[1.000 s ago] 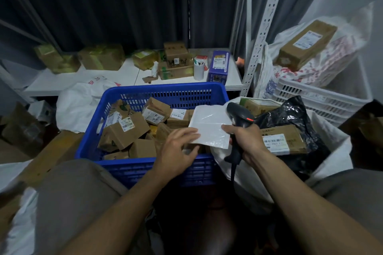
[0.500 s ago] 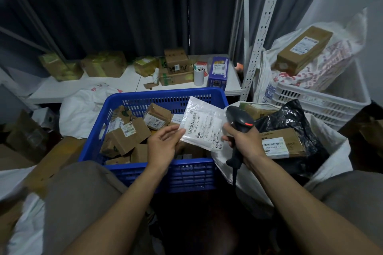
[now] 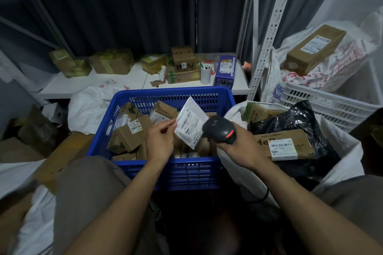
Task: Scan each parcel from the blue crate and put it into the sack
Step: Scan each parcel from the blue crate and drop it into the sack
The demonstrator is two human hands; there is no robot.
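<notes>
White parcel (image 3: pixel 189 123), flat mailer, held above blue crate (image 3: pixel 99 141), over its right half. Label face toward camera. Long axis runs near to far, far end tipped slightly right.

Left hand (image 3: pixel 160 141) pinches parcel's left edge between thumb and fingertips, other fingers curled.

Right hand (image 3: pixel 232 147) clenched round scanner (image 3: pixel 219 129); scanner head just right of parcel, pointing left at it.

Sack (image 3: pixel 342 151) right of crate.

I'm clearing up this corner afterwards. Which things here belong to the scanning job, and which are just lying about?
Job: white mailer pinched by left hand; barcode scanner gripped by right hand; blue crate; white sack.
Lying about: white cup and purple box on shelf; white crate.
</notes>
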